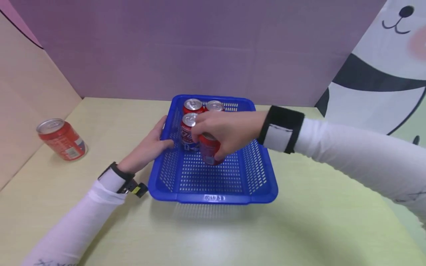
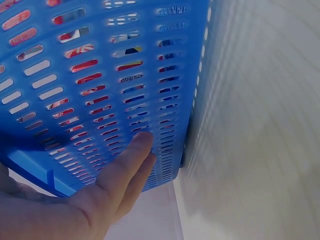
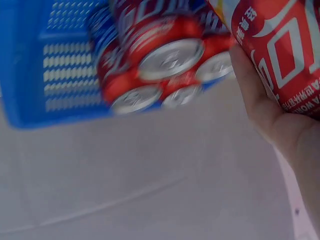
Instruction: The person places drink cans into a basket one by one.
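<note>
Head view, right hand (image 1: 226, 129) gripping can (image 1: 209, 149) over basket (image 1: 213, 197), left wrist view alone shows flat left-hand fingers (image 2: 125, 165)

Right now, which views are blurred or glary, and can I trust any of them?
Head view: sharp, soft glare on the table before the blue basket. Left wrist view: basket wall crisp, table side smeared. Right wrist view: motion-blurred cans, the held can too close and soft.

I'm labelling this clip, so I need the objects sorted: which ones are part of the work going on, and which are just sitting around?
In use:
right hand gripping a can
left hand flat against the basket
three cans in basket

Lying about:
lone can on the table
</note>
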The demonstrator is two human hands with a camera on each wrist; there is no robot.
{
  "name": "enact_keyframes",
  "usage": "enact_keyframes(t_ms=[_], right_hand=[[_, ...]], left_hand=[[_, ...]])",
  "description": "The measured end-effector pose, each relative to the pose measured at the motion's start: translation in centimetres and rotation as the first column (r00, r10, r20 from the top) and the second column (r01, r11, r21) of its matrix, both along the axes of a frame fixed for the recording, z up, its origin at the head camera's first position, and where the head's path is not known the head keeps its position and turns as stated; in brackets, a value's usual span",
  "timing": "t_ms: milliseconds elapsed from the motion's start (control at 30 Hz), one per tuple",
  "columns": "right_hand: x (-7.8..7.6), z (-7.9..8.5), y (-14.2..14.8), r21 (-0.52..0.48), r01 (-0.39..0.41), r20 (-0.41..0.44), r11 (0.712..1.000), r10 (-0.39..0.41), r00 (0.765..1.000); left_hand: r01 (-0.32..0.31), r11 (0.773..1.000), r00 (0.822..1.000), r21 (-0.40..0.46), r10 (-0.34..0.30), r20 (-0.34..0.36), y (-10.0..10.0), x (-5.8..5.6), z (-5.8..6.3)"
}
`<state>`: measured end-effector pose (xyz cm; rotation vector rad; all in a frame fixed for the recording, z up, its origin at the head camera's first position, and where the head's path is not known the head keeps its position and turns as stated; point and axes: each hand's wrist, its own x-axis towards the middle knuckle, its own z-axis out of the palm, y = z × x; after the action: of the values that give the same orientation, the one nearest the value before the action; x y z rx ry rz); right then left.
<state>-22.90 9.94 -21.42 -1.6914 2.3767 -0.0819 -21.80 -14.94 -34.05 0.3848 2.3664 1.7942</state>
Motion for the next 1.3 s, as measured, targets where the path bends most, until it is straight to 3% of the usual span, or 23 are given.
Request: enact_keyframes(t_ms=[133,300,800,1000,1300], right_hand=[[0.0,-1.2,-1.9,0.07,0.007,-0.054,0.998,-0.003,0.999],[-0.5,-2.5,-3.1,0.067,0.024,-0.052,0.997,-0.02,0.998],[-1.9,-5.3,-3.5,0.087,0.042,-0.067,0.995,-0.037,0.997],[-2.0,-5.7,-3.6,0.053,0.002,-0.155,0.999,0.006,0.988],[-1.9,-5.7,-3.7,0.037,-0.033,-0.3,0.999,0.043,0.953]], left_hand=[[0.017,1.0,1.0,0.01,-0.017,-0.008,0.2,-0.1,-0.1],[0.031,0.999,0.999,0.015,-0.03,-0.019,0.5,-0.2,0.0],[0.013,1.0,1.0,0.006,-0.013,-0.005,0.9,-0.2,0.0],[0.023,1.0,1.0,0.018,-0.023,-0.013,0.8,-0.2,0.0],[0.019,1.0,1.0,0.014,-0.018,-0.02,0.5,-0.3,0.0]])
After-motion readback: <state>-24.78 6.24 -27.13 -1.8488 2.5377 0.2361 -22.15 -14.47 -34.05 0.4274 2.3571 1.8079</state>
